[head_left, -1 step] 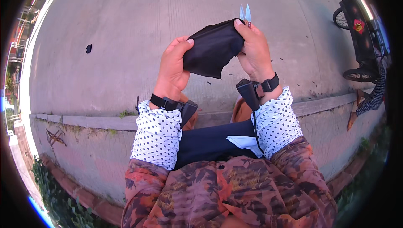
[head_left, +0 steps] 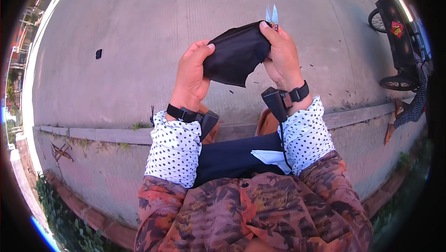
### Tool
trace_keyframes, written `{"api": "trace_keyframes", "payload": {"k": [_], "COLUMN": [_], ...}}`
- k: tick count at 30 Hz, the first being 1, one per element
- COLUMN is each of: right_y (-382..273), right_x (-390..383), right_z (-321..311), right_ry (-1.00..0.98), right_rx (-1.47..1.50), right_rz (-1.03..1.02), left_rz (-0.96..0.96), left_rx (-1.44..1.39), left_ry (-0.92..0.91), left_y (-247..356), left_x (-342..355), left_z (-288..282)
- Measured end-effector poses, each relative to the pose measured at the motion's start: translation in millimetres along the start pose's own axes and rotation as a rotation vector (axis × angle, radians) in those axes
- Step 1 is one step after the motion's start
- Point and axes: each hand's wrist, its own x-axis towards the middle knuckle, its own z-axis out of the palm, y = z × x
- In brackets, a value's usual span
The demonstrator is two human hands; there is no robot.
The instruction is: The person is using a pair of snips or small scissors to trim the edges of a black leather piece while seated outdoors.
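A piece of black cloth (head_left: 238,54) with one curved cut edge is stretched between my hands. My left hand (head_left: 190,68) pinches its left edge, thumb on top and fingers behind. At the upper right corner, my right hand (head_left: 282,54) grips the cloth with its thumb. The same hand also holds thread snips (head_left: 274,15), whose two pointed blades stick up apart past the cloth; their handle is mostly hidden. More dark fabric (head_left: 237,152) lies across my lap, with a white folded piece (head_left: 272,158) on it.
Concrete ground (head_left: 139,80) stretches ahead, with small dark scraps (head_left: 231,91) and a small black item (head_left: 98,54) at left. A cart with spoked wheels (head_left: 397,38) stands right, near a person's leg (head_left: 411,113). A low wall (head_left: 111,159) runs across, with a small wooden stool (head_left: 62,152) leftward.
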Motion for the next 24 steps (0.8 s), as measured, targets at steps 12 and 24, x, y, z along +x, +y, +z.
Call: {"api": "trace_keyframes", "payload": {"k": [12,24], "right_y": [-13,-9], "right_x": [-7,-13], "right_z": [11,17], "right_ry": [0.068,0.001], "right_rx": [0.113,0.119], "right_rz": [0.012,0.069], "left_rz": [-0.089,-0.014], "left_rx": [0.058,-0.037], "left_ry": [-0.072,-0.049], "left_y": [5,-1], "left_x": [-2,-4], "left_z": [-6,-4]}}
